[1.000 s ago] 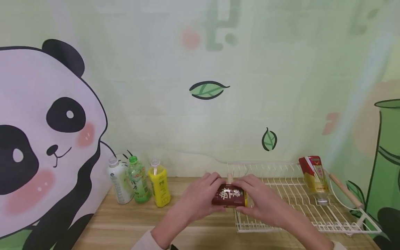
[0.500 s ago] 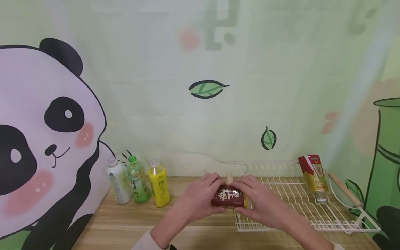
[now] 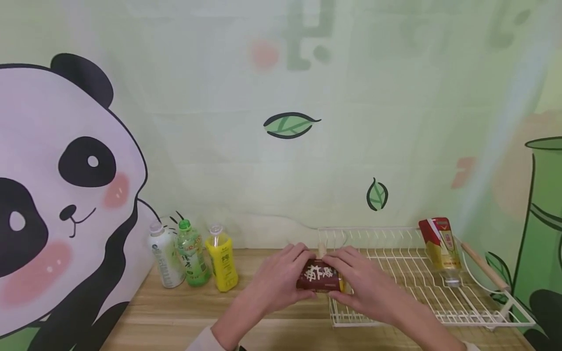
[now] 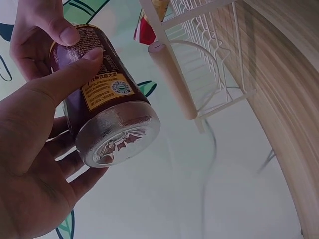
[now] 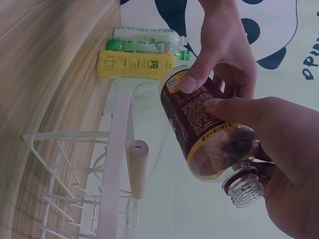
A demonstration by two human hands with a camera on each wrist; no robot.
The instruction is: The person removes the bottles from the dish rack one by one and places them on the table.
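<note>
A clear plastic bottle with a dark maroon label [image 3: 322,277] is held sideways between both hands, over the left end of the wire rack. My left hand [image 3: 281,280] grips its base end, with the thumb lying across the label in the left wrist view. Around the neck end curl the fingers of my right hand [image 3: 366,282]. In the right wrist view the bottle's clear, ridged neck [image 5: 244,188] points away from the left hand. Dark liquid shows below the neck.
A white wire rack [image 3: 395,287] with wooden handles stands at right, with a red-and-gold package [image 3: 441,243] in it. On the wooden table [image 3: 184,319] at left stand a white bottle [image 3: 167,261], a green bottle [image 3: 193,261] and a yellow bottle [image 3: 223,265]. A panda-printed cloth hangs behind.
The maroon-labelled bottle has turned slightly between the hands, shifting the label's large characters. Both hands stay in nearly the same place and keep their hold. The head view has shifted a little.
</note>
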